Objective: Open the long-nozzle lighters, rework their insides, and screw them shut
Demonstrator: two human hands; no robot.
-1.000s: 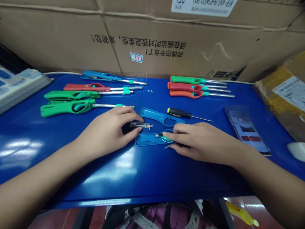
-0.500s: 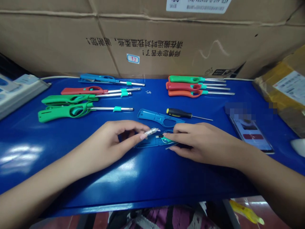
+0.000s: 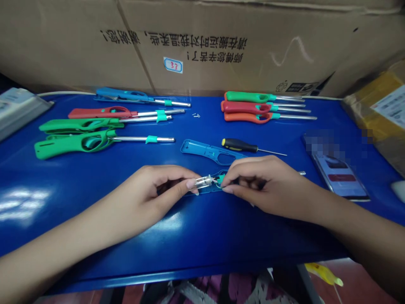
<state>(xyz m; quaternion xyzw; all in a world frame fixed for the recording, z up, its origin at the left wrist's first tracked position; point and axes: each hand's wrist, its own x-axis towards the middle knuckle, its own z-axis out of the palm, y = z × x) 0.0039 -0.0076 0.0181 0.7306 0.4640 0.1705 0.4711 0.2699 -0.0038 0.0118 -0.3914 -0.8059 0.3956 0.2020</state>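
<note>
Snugly, the thumb and fingers of the left hand [image 3: 164, 185] pinch a clear tube [image 3: 203, 182], its end pointing at the right hand [image 3: 268, 181], whose thumb and forefinger close on a small green piece [image 3: 220, 180]. Both parts sit over a blue handle half [image 3: 213, 189]. Beyond lie another blue half [image 3: 201, 149], a screwdriver [image 3: 240, 145] and, farther out, coloured lighters [image 3: 247, 107].

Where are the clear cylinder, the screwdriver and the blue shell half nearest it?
Clear cylinder [image 3: 204, 182]: head view, exposed end beyond the fingers.
Screwdriver [image 3: 243, 146]: head view, black part of handle.
Blue shell half [image 3: 205, 150]: head view, body left of its opening.
</note>
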